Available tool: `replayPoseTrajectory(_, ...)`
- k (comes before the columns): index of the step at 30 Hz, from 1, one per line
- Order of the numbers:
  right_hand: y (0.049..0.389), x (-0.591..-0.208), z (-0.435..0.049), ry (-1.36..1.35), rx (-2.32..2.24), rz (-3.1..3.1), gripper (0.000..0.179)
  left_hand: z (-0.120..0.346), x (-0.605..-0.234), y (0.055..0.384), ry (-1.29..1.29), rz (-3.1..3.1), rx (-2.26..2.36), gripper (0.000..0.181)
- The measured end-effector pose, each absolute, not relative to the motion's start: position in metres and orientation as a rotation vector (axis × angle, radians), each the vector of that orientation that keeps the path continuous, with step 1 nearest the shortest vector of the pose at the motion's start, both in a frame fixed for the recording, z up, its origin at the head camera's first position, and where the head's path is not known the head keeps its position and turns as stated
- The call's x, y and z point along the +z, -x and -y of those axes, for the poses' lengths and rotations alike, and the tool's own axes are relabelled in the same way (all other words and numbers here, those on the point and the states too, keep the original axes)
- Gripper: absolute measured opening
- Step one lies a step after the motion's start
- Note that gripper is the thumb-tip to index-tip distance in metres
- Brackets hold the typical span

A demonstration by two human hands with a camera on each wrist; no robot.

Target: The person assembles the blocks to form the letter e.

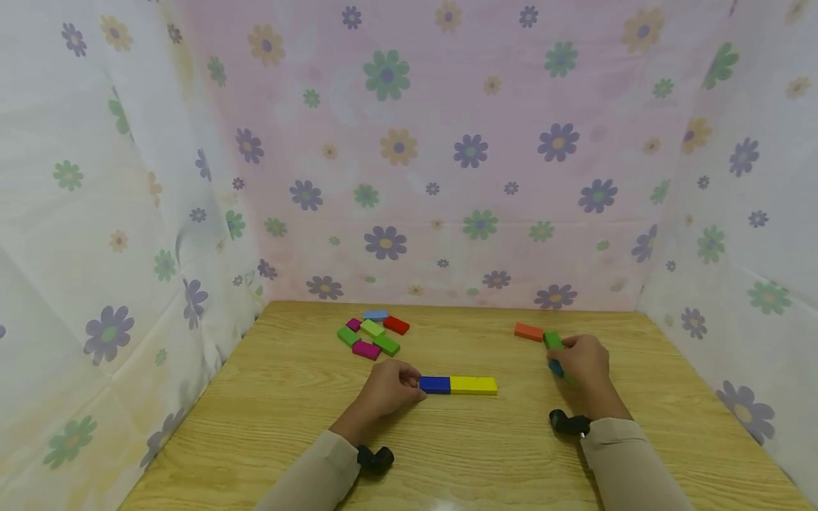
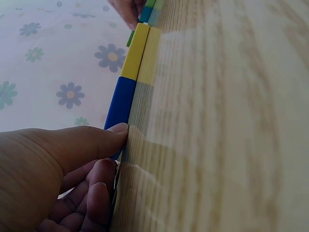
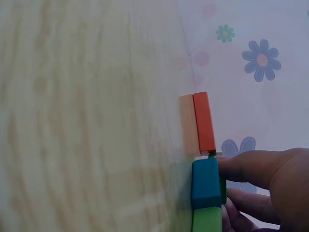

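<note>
A dark blue block and a yellow block lie end to end on the wooden table. My left hand pinches the blue block's left end, its thumb on the near side, as the left wrist view also shows. Over on the right, my right hand has its fingers around a green block. A teal block and a light green block sit close by those fingers, partly hidden by the hand in the head view. An orange-red block lies just beyond, near the green block's far end.
Several loose blocks lie at the back left, among them a red block, a light blue block and a magenta block. Flowered cloth walls in the table at the back and sides.
</note>
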State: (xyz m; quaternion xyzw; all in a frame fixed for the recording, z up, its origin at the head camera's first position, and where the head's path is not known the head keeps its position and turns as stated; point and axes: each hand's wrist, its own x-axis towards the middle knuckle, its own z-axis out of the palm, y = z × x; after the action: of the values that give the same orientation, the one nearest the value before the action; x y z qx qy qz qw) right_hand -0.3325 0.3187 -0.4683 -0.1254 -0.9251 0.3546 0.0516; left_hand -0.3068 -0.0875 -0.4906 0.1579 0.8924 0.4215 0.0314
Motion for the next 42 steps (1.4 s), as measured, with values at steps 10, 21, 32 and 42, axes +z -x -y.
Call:
replayPoseTrajectory(10,0.331,-0.46,-0.318,0.317,1.038,2.803,0.06,0.087,-0.489,0.307,-0.482,-2.741,1.303,0.03)
replayPoseTrajectory(21,0.326,-0.444,-0.298,0.183,1.08,2.828,0.055,0.087,-0.489,0.306,-0.476,-2.738,1.303,0.03)
replayPoseTrajectory(32,0.33,-0.442,-0.279,0.172,1.169,2.882,0.052,0.087,-0.489,0.309,-0.483,-2.741,1.3,0.029)
replayPoseTrajectory(42,0.33,-0.446,-0.263,0.169,1.211,2.926,0.053,0.087,-0.487,0.307,-0.466,-2.737,1.299,0.029)
